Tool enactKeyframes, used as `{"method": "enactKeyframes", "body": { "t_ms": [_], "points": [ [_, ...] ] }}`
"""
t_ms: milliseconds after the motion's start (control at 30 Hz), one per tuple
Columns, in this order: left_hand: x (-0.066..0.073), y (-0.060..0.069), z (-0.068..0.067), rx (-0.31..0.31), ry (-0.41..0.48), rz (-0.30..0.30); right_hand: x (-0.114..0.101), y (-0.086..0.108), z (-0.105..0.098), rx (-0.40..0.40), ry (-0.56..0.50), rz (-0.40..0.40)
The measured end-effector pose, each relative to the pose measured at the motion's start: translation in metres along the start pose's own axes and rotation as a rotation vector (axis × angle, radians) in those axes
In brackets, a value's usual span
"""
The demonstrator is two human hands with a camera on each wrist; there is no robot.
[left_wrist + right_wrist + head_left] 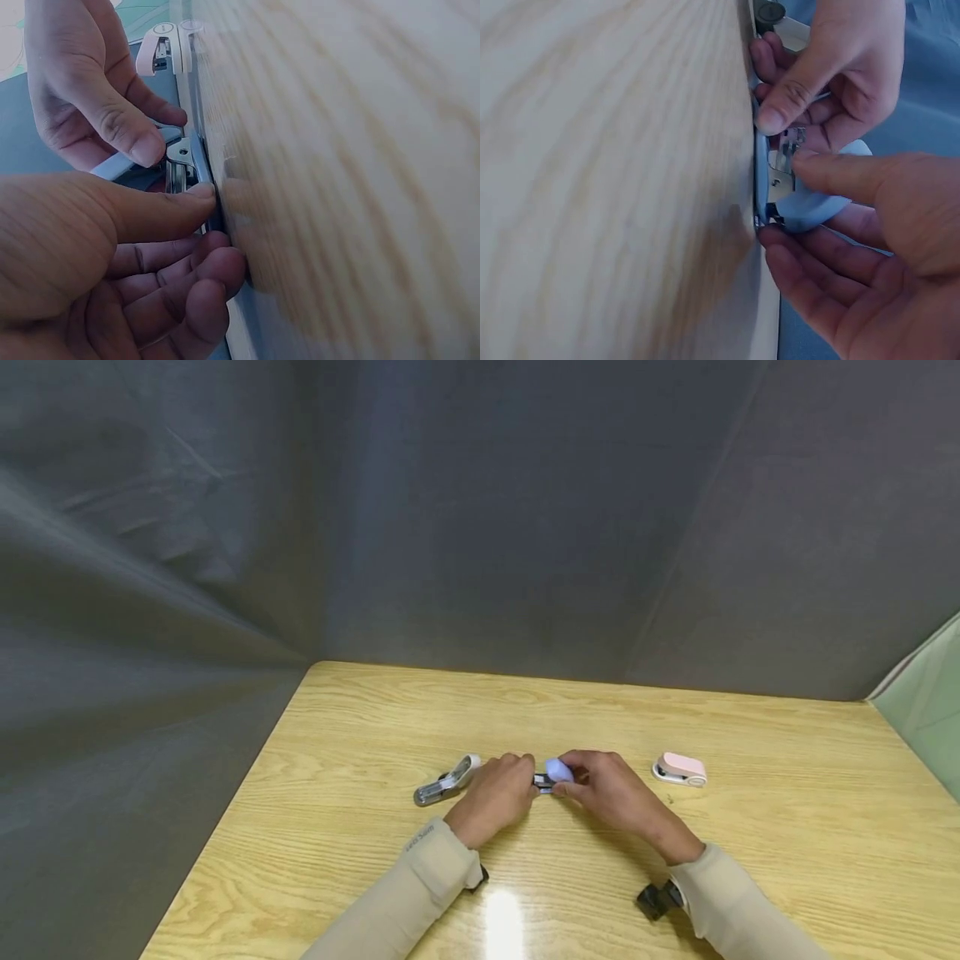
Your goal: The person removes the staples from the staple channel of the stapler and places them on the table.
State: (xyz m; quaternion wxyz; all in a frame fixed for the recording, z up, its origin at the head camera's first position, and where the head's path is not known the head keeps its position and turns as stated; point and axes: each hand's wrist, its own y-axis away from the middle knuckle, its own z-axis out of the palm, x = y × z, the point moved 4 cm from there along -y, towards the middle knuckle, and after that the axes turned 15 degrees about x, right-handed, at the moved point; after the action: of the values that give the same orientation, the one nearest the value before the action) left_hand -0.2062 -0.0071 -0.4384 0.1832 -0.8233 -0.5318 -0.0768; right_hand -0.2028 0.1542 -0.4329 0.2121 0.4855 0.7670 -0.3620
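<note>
Head view: a blue stapler (558, 770) is held near mid-table, between the two hands, over the wood-grain table (360, 718). Its far end is gripped by the left hand (504, 783); its blue cover is pinched by the right hand (611, 785). A white stapler (450, 781), spread open, is seen just beside the left hand; a pink stapler (680, 768) is seen to the right of the right hand. A dark sheet (525, 527) is hung behind.

Left wrist view: the base is clamped under the left thumb, other fingers curled below. The metal channel (178, 172) is exposed; its contents are too small to be made out.

Right wrist view: the cover is seen swung away from the base, clamped between right thumb and fingers. The thumb tip is held against or close by the channel; which cannot be told.
</note>
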Motion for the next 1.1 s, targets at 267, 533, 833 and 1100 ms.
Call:
{"method": "enactKeyframes", "body": {
  "t_ms": [267, 533, 833, 1100],
  "points": [
    [0.0013, 0.0002, -0.0009, 0.004, 0.007, 0.018, 0.0015, 0.0011, -0.0020, 0.003, -0.010, 0.004],
    [0.0006, -0.0009, -0.0007, 0.007, 0.004, 0.026, 0.0013, -0.0013, -0.0035, -0.001, -0.011, 0.004],
    [-0.0009, -0.0002, -0.0005, -0.005, 0.015, 0.025, 0.0021, 0.0008, -0.0036, 0.014, -0.087, 0.058],
    [-0.0001, -0.0010, -0.0008, -0.010, 0.010, 0.030, 0.0051, 0.0020, -0.0051, 0.017, -0.099, 0.111]
  ]
}}
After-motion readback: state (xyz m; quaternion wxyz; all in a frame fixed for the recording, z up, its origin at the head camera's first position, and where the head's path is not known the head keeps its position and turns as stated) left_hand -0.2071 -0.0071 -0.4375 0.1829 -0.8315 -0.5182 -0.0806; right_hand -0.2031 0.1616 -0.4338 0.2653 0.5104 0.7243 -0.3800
